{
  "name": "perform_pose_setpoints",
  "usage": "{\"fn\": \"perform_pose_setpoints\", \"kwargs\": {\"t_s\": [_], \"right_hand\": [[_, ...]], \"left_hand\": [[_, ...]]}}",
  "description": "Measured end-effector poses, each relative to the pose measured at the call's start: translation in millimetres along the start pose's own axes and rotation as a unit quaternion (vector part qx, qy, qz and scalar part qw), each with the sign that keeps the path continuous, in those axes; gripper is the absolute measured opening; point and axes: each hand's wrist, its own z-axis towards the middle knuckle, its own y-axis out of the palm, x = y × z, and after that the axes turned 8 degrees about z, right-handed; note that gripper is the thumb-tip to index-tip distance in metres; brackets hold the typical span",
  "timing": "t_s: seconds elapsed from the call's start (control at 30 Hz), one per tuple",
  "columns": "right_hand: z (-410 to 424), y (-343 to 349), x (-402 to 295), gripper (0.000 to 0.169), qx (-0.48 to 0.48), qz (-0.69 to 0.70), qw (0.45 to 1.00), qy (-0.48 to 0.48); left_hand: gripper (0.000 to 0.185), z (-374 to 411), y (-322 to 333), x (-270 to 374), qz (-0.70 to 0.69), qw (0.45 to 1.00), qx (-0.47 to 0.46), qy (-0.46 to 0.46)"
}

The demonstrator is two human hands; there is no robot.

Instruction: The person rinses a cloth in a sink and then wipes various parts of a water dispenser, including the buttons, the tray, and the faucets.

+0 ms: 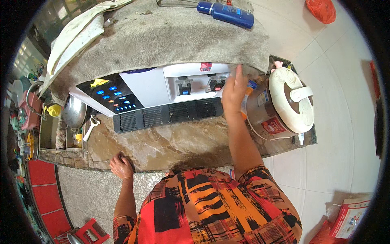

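A white water dispenser [146,87] with a lit touch panel [111,96], two taps [184,87] and a black slotted drip tray [167,115] lies before me on a brown marbled counter [170,137]. My right hand [236,91] is at the dispenser's right edge, one finger stretched up to the hem of the grey towel [182,39] draped over it. The hand is slightly blurred, and its palm side is hidden. My left hand [122,166] rests on the counter's front edge with its fingers curled; nothing shows in it.
Close to the right forearm stands a pressure cooker [265,113] with a white lid. A blue bottle [227,14] lies on the towel. At left are a white peeler [91,128], a metal bowl [74,111] and a sink [48,131]. A red stool [91,233] is below.
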Motion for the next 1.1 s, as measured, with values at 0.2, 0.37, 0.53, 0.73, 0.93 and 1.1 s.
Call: {"fn": "perform_pose_setpoints", "kwargs": {"t_s": [0.2,0.37,0.53,0.73,0.93,1.1], "right_hand": [[-47,11,-40,0.062,-0.141,0.045,0.988,-0.047],[-40,12,-56,0.046,-0.116,0.111,0.987,-0.026],[-22,34,-78,0.024,-0.111,0.170,0.978,0.049],[-29,71,-105,0.020,-0.160,0.099,0.982,-0.020],[-40,107,-124,0.021,-0.356,-0.006,0.935,-0.011],[-53,84,-118,0.025,-0.275,0.179,0.943,0.051]], "left_hand": [[0.027,-1,3,-5,-0.005,1.000,0.010,0.002],[0.028,0,-1,-4,-0.022,1.000,0.002,0.010],[0.029,-1,-1,-4,-0.028,1.000,-0.010,-0.008],[0.027,-3,-3,-5,-0.048,0.999,0.003,-0.001],[0.026,0,0,-7,-0.053,0.998,0.023,0.005],[0.027,0,0,-8,-0.067,0.998,0.017,-0.005]]}}
